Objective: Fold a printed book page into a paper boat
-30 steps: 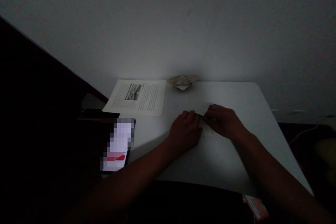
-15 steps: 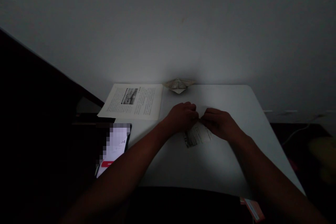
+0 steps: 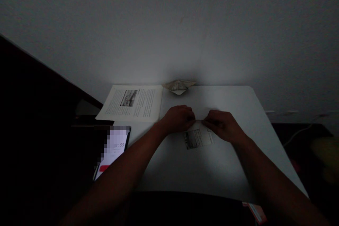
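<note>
Right of the phone (image 3: 116, 150), the paper (image 3: 200, 138) is pinched by left hand (image 3: 180, 118) and right hand (image 3: 221, 125) — grips parted wider than before.

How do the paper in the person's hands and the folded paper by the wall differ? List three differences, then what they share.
1. The held paper looks mostly flat; the folded paper has a raised, pointed shape.
2. Both hands pinch the held paper; neither touches the folded paper.
3. The held paper is nearer the camera; the folded paper sits at the table's far edge.

Shared: both are pale with dark markings.
</note>
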Demonstrator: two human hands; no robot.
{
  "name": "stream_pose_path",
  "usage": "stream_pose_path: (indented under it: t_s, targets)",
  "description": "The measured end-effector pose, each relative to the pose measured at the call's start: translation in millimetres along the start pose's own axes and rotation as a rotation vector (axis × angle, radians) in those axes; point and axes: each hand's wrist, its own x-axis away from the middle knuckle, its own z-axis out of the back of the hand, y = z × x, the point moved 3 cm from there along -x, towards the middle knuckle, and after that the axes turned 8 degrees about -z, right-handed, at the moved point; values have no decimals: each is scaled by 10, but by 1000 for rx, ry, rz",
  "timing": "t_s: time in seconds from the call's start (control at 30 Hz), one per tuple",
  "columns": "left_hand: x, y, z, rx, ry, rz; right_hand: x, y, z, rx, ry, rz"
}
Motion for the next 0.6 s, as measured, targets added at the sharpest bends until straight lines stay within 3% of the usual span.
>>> stream_pose_path:
  t_s: [0.3, 0.6]
  targets:
    - [140, -139, -6, -32, 22, 91, 5, 130, 60, -53, 17, -84]
    - [12, -2, 64, 53, 69, 79, -24, 59, 36, -92, -3, -70]
